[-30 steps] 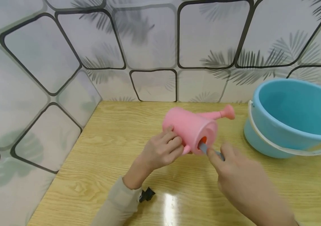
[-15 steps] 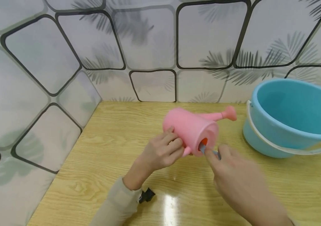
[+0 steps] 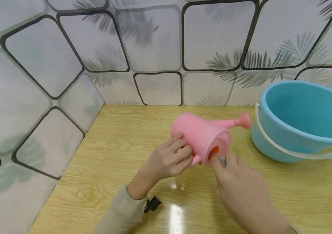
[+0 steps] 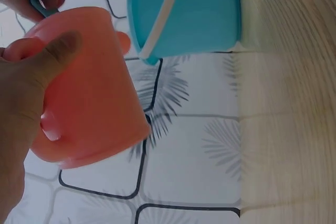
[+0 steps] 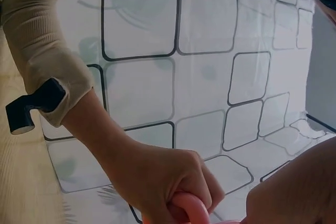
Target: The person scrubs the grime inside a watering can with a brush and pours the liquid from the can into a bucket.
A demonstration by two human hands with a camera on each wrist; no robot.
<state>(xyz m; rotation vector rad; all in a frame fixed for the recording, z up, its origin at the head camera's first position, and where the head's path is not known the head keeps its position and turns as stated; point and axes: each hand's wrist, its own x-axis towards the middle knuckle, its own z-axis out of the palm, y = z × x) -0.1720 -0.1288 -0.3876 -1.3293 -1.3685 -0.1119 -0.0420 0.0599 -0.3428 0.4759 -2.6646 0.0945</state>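
One table [image 3: 116,143], one bucket [image 3: 288,139], left grip [image 3: 170,159] holding one watering can [image 3: 196,133] (right grip [image 3: 240,188] pinching one rod [image 4: 43,8])

A home-like corner, though whether a house or a staged booth cannot be told: leaf-print walls [image 3: 160,87] fill the top and left of the frame around a wood-grain table [image 3: 119,139], with a household bucket [image 3: 288,139] at right and a watering can [image 3: 196,133] at centre.

Bare hands [image 3: 170,159], finely ribbed beige left sleeve [image 5: 52,59], angular black device [image 5: 48,98] at its cuff [image 5: 81,90].
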